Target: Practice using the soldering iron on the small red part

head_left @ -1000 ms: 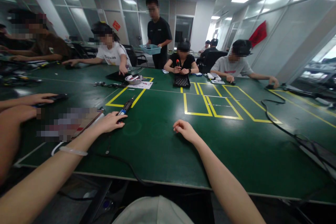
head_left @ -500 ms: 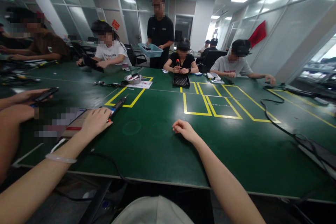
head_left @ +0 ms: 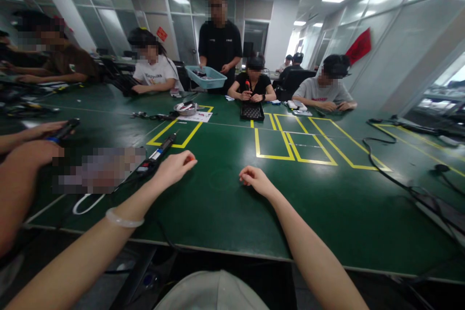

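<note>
My left hand [head_left: 175, 168], with a pale bangle [head_left: 124, 219] on its wrist, is above the green table [head_left: 203, 223]. Its fingers are closed, and a small orange thing [head_left: 191, 159] shows at the fingertips; its kind is too small to make out. Left of this hand lies a slim black, blue and grey pen-shaped tool [head_left: 157, 154] with a thin tip, not touched by my fingers. My right hand [head_left: 257, 180] rests on the table with its fingers curled in, and nothing shows in them. A gap of bare table separates the two hands.
Yellow tape outlines [head_left: 274, 157] mark the table. Black cables [head_left: 385, 174] run along the right. A white cable [head_left: 89, 208] and a blurred-out flat item [head_left: 103, 169] lie left. A neighbour's hand [head_left: 41, 152] holds a dark tool. Across, a standing person holds a blue basket [head_left: 206, 77].
My left hand has moved right, off the flat item and the pen-shaped tool, with a small orange thing at its fingertips. My right hand stays put. The standing person's basket has shifted slightly.
</note>
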